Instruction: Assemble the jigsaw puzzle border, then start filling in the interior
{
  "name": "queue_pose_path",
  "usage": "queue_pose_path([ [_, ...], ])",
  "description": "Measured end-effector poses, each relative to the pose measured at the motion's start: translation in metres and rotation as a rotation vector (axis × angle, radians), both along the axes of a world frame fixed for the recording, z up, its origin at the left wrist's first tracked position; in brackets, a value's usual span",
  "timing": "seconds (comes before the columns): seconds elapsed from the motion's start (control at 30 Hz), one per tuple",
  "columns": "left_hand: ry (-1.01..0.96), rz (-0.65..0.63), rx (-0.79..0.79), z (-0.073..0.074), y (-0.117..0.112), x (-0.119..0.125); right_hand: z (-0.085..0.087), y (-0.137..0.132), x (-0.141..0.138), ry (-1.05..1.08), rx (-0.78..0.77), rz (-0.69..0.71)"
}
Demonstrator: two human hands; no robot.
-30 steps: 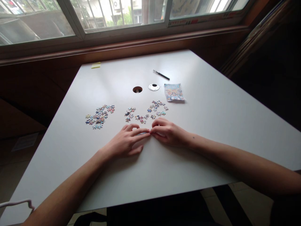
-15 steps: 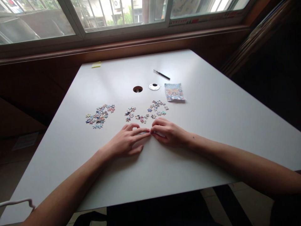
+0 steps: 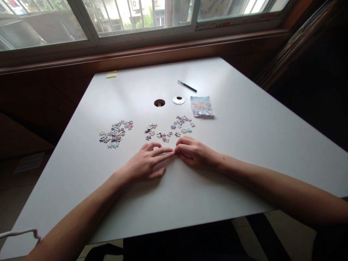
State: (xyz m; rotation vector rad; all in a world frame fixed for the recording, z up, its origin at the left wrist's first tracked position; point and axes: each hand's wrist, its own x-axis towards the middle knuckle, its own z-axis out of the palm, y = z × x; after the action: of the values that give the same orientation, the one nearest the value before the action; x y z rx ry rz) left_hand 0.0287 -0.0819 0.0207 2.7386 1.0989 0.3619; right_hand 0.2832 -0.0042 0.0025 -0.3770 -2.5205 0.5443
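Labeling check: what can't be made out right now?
All in the head view:
Under the left hand: hidden by the hand itself.
Inside the right hand: hidden by its curl.
Left puzzle pile, count: pieces small, crowded.
Picture sheet, print: too small.
Pale cord: cut off by left edge.

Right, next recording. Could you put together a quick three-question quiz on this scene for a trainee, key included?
1. True or false: the pen lies nearer the window than the printed sheet does.

2. Which hand is closer to the largest pile of puzzle pieces?
A) the left hand
B) the right
C) both equally

3. Fill the gap: from the camera's viewpoint, the silver disc lies to the ____ of the round hole.

Key: 1 true; 2 A; 3 right.
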Motion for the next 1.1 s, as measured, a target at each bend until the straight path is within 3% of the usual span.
queue_pose_path([
  [1.1,-0.019,0.008,-0.027,-0.0038,0.0026,-0.0029,-0.0001,0.0028,0.0014,-0.008,-0.070,0.027],
])
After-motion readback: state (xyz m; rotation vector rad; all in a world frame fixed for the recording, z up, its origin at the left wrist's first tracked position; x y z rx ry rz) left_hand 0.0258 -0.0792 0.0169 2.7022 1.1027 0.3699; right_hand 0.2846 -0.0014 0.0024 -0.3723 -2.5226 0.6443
